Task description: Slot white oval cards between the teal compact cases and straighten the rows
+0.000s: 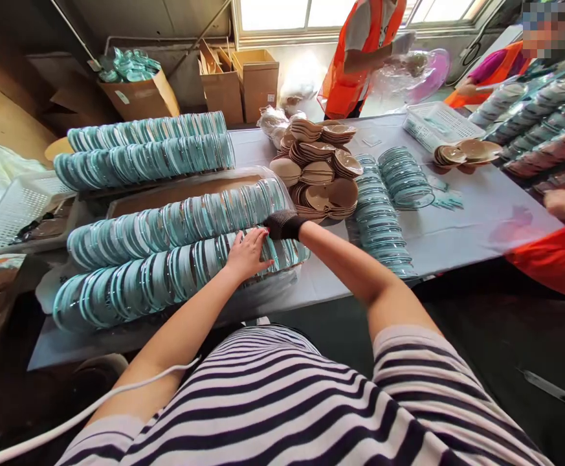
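In the head view, a long row of round teal discs with glassy edges (156, 275) stands on edge on the near left part of the table. My left hand (248, 254) is bare and lies over the right part of this row, fingers stretched and thumb apart. My right hand (283, 225), in a dark dotted glove, touches the same row just beyond it. Its fingertips are hidden among the discs, so I cannot see whether it grips one. A second row of discs (180, 223) lies just behind, within a clear-rimmed tray (257, 173).
Brown heart-like or rounded pieces (318, 168) are piled right of my hands. More discs (379, 217) stand beside them. A white basket (442, 123) is farther back. A person in an orange vest (360, 58) handles clear plastic across the table. A white cable (98, 404) crosses my left arm.
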The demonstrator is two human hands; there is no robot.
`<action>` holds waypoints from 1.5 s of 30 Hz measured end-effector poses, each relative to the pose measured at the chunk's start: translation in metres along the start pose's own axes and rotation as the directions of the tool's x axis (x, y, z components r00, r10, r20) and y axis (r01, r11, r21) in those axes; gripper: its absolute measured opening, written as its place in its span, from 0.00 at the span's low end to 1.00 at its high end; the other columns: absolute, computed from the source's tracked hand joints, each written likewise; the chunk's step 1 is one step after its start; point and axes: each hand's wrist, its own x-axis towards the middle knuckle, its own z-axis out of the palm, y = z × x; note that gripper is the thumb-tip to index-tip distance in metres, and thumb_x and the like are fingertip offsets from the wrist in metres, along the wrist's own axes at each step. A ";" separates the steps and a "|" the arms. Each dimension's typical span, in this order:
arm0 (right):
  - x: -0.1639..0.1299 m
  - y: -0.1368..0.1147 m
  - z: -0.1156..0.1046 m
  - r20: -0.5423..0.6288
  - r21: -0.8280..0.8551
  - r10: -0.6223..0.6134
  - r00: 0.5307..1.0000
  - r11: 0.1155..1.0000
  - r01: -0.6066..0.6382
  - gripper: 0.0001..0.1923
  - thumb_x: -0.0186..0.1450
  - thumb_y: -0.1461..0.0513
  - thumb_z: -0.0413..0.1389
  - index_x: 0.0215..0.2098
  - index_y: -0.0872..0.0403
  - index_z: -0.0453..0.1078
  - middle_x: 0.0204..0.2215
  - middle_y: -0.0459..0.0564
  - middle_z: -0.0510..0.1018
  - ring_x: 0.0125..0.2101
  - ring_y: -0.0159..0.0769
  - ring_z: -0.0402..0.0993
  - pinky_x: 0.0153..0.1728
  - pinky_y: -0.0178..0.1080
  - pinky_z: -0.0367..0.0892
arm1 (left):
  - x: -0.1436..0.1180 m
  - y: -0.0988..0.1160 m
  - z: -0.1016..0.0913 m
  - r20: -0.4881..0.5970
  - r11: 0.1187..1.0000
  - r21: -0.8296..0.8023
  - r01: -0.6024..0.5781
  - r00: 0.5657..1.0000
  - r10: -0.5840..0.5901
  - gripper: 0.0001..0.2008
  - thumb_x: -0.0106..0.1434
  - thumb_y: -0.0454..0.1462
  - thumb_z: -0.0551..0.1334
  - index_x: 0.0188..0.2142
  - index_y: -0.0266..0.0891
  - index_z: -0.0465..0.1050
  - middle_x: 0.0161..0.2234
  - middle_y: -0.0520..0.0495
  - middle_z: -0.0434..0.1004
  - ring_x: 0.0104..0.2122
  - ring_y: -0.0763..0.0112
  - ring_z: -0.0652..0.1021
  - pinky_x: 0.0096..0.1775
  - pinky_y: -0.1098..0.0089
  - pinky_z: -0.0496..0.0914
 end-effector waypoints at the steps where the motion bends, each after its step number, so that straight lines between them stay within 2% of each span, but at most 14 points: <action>1: -0.019 -0.002 0.013 -0.050 0.015 0.019 0.999 1.000 -0.019 0.16 0.65 0.61 0.52 0.42 0.66 0.75 0.38 0.57 0.81 0.39 0.36 0.77 0.42 0.35 0.65 | 0.000 0.000 0.000 -0.005 1.000 -0.010 -0.002 1.000 0.002 0.41 0.61 0.54 0.60 0.67 0.37 0.54 0.67 0.40 0.56 0.67 0.56 0.58 0.66 0.49 0.47; 4: -0.070 -0.013 0.069 -0.151 0.120 0.150 0.977 0.984 -0.133 0.16 0.67 0.58 0.49 0.44 0.57 0.76 0.36 0.57 0.81 0.37 0.42 0.78 0.38 0.37 0.66 | 0.001 0.001 0.000 -0.013 0.999 -0.032 -0.015 1.000 0.015 0.39 0.61 0.53 0.61 0.67 0.39 0.55 0.68 0.41 0.56 0.67 0.56 0.57 0.66 0.49 0.47; 8: -0.097 -0.031 0.148 -0.096 0.200 0.272 0.958 0.948 -0.249 0.18 0.71 0.57 0.46 0.48 0.54 0.75 0.42 0.59 0.81 0.42 0.44 0.77 0.40 0.39 0.66 | 0.000 0.000 0.003 -0.021 0.999 -0.033 -0.015 1.000 0.014 0.40 0.61 0.53 0.61 0.67 0.39 0.54 0.67 0.41 0.56 0.67 0.55 0.57 0.66 0.49 0.47; 12: -0.093 -0.037 0.181 -0.067 0.214 0.305 0.950 0.934 -0.285 0.19 0.72 0.57 0.45 0.53 0.53 0.72 0.47 0.59 0.79 0.44 0.42 0.77 0.40 0.38 0.66 | -0.003 -0.004 0.002 -0.027 0.999 -0.018 -0.031 0.999 0.030 0.39 0.62 0.53 0.60 0.67 0.39 0.54 0.67 0.40 0.56 0.67 0.56 0.57 0.66 0.49 0.47; 15: -0.097 -0.024 0.153 -0.127 0.201 0.264 0.956 0.951 -0.236 0.19 0.72 0.53 0.46 0.49 0.51 0.75 0.45 0.57 0.80 0.43 0.42 0.77 0.39 0.37 0.66 | -0.002 -0.003 -0.003 -0.010 0.999 -0.015 -0.031 0.999 0.030 0.37 0.64 0.53 0.58 0.67 0.39 0.55 0.67 0.41 0.56 0.67 0.56 0.56 0.66 0.49 0.47; 19: -0.087 0.019 0.062 -0.275 0.132 0.386 0.880 0.922 -0.364 0.24 0.73 0.55 0.40 0.50 0.56 0.74 0.44 0.60 0.80 0.44 0.42 0.76 0.42 0.38 0.66 | 0.013 0.015 -0.008 -0.024 0.996 0.005 -0.087 0.996 0.087 0.37 0.66 0.53 0.55 0.68 0.36 0.53 0.69 0.41 0.50 0.69 0.54 0.49 0.67 0.48 0.42; 21: -0.064 0.039 0.016 -0.159 -0.001 0.355 0.921 0.933 -0.360 0.23 0.72 0.55 0.44 0.53 0.59 0.73 0.48 0.64 0.77 0.47 0.46 0.75 0.44 0.42 0.66 | 0.023 0.026 -0.006 -0.002 0.990 0.019 -0.142 0.990 0.142 0.39 0.66 0.53 0.55 0.69 0.36 0.49 0.70 0.41 0.46 0.69 0.53 0.47 0.66 0.47 0.42; 23: -0.033 0.050 -0.014 -0.024 -0.027 0.324 0.946 0.945 -0.325 0.18 0.66 0.58 0.53 0.48 0.61 0.76 0.43 0.64 0.79 0.44 0.47 0.76 0.42 0.41 0.67 | 0.031 0.033 -0.001 0.050 0.983 0.031 -0.183 0.982 0.181 0.39 0.65 0.53 0.56 0.70 0.38 0.48 0.70 0.41 0.46 0.69 0.53 0.50 0.66 0.47 0.44; 27: 0.011 0.046 -0.031 0.210 -0.117 0.182 0.961 0.980 -0.160 0.16 0.61 0.62 0.59 0.46 0.62 0.76 0.42 0.63 0.80 0.43 0.45 0.77 0.43 0.40 0.68 | 0.034 0.033 0.009 0.067 0.978 0.059 -0.198 0.979 0.194 0.39 0.65 0.52 0.56 0.70 0.41 0.48 0.70 0.41 0.49 0.68 0.53 0.54 0.66 0.48 0.45; 30: 0.001 0.040 -0.025 0.145 -0.187 0.119 0.982 0.978 -0.091 0.15 0.64 0.63 0.56 0.47 0.61 0.75 0.42 0.64 0.80 0.46 0.48 0.76 0.45 0.44 0.67 | 0.031 0.031 0.011 0.038 0.979 0.054 -0.196 0.980 0.194 0.39 0.65 0.52 0.55 0.70 0.40 0.46 0.70 0.40 0.49 0.68 0.53 0.54 0.66 0.49 0.45; 34: -0.063 0.034 0.016 -0.045 -0.077 0.161 0.986 0.983 -0.164 0.15 0.68 0.59 0.50 0.45 0.55 0.75 0.39 0.59 0.81 0.41 0.44 0.77 0.40 0.40 0.66 | 0.028 0.033 0.010 0.028 0.980 0.007 -0.197 0.980 0.197 0.38 0.65 0.50 0.56 0.70 0.41 0.48 0.69 0.43 0.51 0.67 0.54 0.56 0.66 0.49 0.45; 38: -0.118 0.022 0.104 -0.145 0.110 0.346 0.927 0.937 -0.333 0.16 0.68 0.56 0.47 0.41 0.53 0.76 0.34 0.55 0.82 0.34 0.40 0.78 0.31 0.34 0.61 | 0.029 0.036 0.007 0.010 0.977 -0.040 -0.209 0.978 0.209 0.36 0.65 0.49 0.56 0.69 0.40 0.51 0.69 0.43 0.52 0.67 0.55 0.56 0.66 0.48 0.45; 42: -0.122 0.006 0.187 -0.271 0.267 0.475 0.837 0.873 -0.408 0.19 0.68 0.58 0.45 0.36 0.56 0.76 0.30 0.57 0.81 0.29 0.37 0.76 0.28 0.33 0.58 | 0.028 0.042 0.005 0.003 0.978 -0.087 -0.188 0.982 0.189 0.35 0.65 0.48 0.57 0.68 0.39 0.53 0.68 0.42 0.53 0.66 0.54 0.58 0.65 0.46 0.46; 45: -0.113 -0.007 0.218 -0.386 0.333 0.587 0.712 0.808 -0.486 0.24 0.69 0.53 0.41 0.34 0.55 0.76 0.25 0.57 0.80 0.22 0.39 0.74 0.23 0.34 0.57 | 0.029 0.046 0.003 0.001 0.968 -0.128 -0.216 0.976 0.218 0.36 0.63 0.48 0.60 0.67 0.38 0.55 0.68 0.40 0.54 0.66 0.52 0.59 0.64 0.45 0.50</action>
